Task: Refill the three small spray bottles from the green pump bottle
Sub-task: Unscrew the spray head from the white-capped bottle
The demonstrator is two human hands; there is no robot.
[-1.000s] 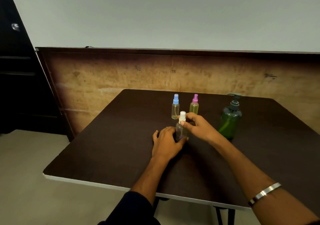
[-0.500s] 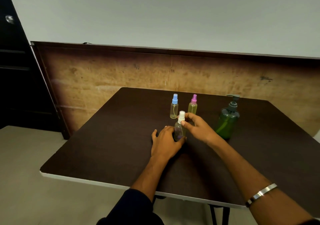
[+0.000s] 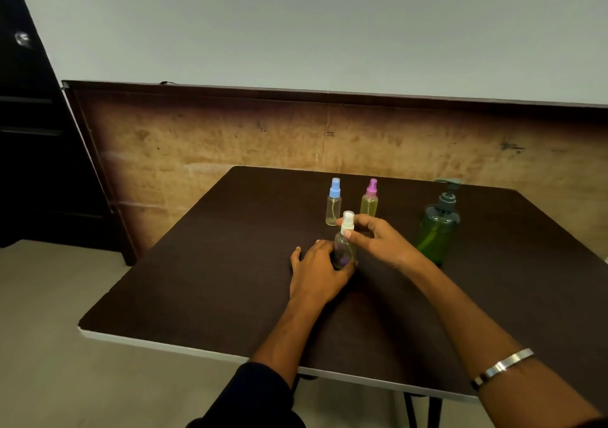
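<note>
A small clear spray bottle with a white cap (image 3: 344, 246) stands mid-table. My left hand (image 3: 317, 271) grips its body from the left. My right hand (image 3: 378, 240) pinches the white spray head between thumb and fingers. Behind them stand a blue-capped spray bottle (image 3: 334, 203) and a pink-capped spray bottle (image 3: 369, 199), both holding yellowish liquid. The green pump bottle (image 3: 439, 226) stands upright to the right, just past my right wrist.
The dark brown table (image 3: 204, 282) has a white front edge. A brown board leans against the pale wall behind it. A dark cabinet (image 3: 29, 151) stands at the left, and the floor lies below.
Both hands stay on the white-capped bottle. The view has shifted slightly; my right fingers have turned a little around the spray head.
</note>
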